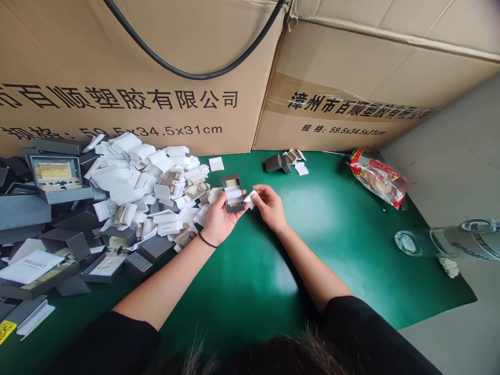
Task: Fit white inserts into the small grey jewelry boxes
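Observation:
My left hand [219,219] is closed round a small open grey gift box [233,192], held up above the green table mat [332,234]; a white insert shows inside the box. A black band sits on that wrist. My right hand [269,205] pinches a small white card [251,198] just to the right of the box, almost touching it. A heap of white cards and inserts [152,177] lies immediately left of my left hand.
Grey boxes [58,208], some open, pile up at the far left. Two large cardboard cartons [156,78] wall off the back. Small grey boxes [279,162], a snack packet [377,177] and a clear bottle on its side [449,242] lie to the right.

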`<state>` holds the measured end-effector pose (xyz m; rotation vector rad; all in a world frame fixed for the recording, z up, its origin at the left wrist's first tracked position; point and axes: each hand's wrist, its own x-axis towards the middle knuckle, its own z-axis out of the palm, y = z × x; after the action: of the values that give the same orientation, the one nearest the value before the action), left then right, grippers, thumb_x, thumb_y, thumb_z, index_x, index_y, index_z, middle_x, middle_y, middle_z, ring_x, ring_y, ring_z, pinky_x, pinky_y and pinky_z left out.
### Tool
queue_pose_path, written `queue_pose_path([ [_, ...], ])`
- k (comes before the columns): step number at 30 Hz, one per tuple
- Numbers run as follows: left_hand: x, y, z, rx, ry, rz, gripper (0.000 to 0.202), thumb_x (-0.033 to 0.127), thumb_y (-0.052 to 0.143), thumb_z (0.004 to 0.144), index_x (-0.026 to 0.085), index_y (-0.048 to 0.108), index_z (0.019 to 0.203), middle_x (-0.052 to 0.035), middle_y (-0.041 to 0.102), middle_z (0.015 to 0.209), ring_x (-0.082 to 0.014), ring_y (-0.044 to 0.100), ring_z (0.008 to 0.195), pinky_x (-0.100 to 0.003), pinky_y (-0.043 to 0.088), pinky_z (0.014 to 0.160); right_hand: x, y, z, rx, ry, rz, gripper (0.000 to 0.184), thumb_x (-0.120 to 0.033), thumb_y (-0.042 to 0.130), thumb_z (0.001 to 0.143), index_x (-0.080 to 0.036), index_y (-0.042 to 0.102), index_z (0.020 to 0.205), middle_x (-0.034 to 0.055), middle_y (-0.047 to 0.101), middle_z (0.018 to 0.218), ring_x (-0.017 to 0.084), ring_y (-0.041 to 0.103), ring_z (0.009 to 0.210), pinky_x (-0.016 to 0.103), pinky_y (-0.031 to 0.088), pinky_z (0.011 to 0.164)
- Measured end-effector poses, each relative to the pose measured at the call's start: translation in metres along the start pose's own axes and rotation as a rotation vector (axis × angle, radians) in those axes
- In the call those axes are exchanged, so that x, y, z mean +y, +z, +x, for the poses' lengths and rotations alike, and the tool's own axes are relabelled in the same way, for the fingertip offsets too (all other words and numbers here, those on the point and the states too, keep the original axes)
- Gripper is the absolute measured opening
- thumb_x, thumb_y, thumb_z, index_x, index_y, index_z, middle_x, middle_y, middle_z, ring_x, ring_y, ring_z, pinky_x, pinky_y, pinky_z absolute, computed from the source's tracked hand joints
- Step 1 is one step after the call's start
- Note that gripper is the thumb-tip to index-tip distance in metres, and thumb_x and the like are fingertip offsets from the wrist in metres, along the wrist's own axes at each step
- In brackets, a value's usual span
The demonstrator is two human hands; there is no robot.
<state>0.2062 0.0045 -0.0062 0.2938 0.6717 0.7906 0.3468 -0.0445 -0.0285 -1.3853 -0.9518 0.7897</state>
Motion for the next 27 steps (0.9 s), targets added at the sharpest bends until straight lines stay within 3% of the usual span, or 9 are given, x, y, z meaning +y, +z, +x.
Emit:
queue_pose_path([
  [3, 0.0, -0.001, 0.001, -0.02, -0.005, 0.002, 0.026, 0.026, 0.043, 0.093, 0.01, 0.06, 0.106, -0.0127, 0.068, 0.104, -0.021, 0.066, 0.095, -0.038, 0.056, 0.085, 0.001, -0.004, 0.003, -0.004, 0.036, 0.033, 0.034, -0.044, 0.065, 0.076, -0.021, 0.065, 0.101, 0.001, 0.067, 0.081, 0.013, 0.06, 0.072, 0.029, 0.051, 0.073],
  [9, 0.0, -0.001, -0.002, -0.083, -0.024, 0.077, 0.028, 0.028, 0.048, 0.091, 0.013, 0.057, 0.113, -0.0129, 0.066, 0.107, -0.0232, 0.066, 0.097, -0.044, 0.053, 0.089, -0.001, -0.009, 0.008, 0.23, 0.07, 0.09, 0.026, -0.04, 0.072, 0.067, -0.019, 0.071, 0.082, 0.0028, 0.071, 0.087, 0.017, 0.062, 0.081, 0.032, 0.051, 0.079],
  [15, 0.001, 0.002, -0.006, -0.177, -0.062, 0.161, 0.025, 0.023, 0.054, 0.087, 0.018, 0.057, 0.112, -0.0089, 0.065, 0.111, -0.0243, 0.064, 0.101, -0.051, 0.051, 0.09, -0.004, -0.004, 0.001, 0.274, -0.021, 0.04, 0.025, -0.039, 0.067, 0.074, -0.018, 0.068, 0.086, 0.0018, 0.069, 0.08, 0.015, 0.062, 0.072, 0.03, 0.052, 0.072],
  [20, 0.001, 0.0, -0.006, -0.226, -0.128, 0.195, 0.026, 0.023, 0.056, 0.086, 0.017, 0.058, 0.111, -0.0101, 0.065, 0.11, -0.0243, 0.063, 0.103, -0.047, 0.053, 0.089, -0.007, 0.0, -0.006, 0.365, -0.2, -0.159, 0.02, -0.039, 0.056, 0.084, -0.02, 0.059, 0.091, 0.0013, 0.065, 0.082, 0.013, 0.061, 0.07, 0.029, 0.052, 0.069],
  [24, 0.001, -0.002, -0.003, -0.197, -0.146, 0.193, 0.025, 0.028, 0.056, 0.087, 0.017, 0.058, 0.11, -0.0093, 0.066, 0.106, -0.02, 0.066, 0.092, -0.042, 0.057, 0.082, -0.007, 0.0, -0.007, 0.312, -0.241, -0.12, 0.018, -0.039, 0.053, 0.086, -0.023, 0.052, 0.092, 0.0041, 0.06, 0.099, 0.013, 0.062, 0.073, 0.029, 0.053, 0.067],
  [27, 0.002, -0.002, -0.002, -0.203, -0.16, 0.211, 0.028, 0.035, 0.054, 0.089, 0.017, 0.058, 0.109, -0.0079, 0.065, 0.103, -0.017, 0.067, 0.084, -0.035, 0.059, 0.072, -0.008, 0.0, -0.007, 0.288, -0.23, -0.156, 0.017, -0.039, 0.054, 0.085, -0.023, 0.053, 0.089, 0.0031, 0.06, 0.093, 0.015, 0.061, 0.077, 0.031, 0.052, 0.07],
])
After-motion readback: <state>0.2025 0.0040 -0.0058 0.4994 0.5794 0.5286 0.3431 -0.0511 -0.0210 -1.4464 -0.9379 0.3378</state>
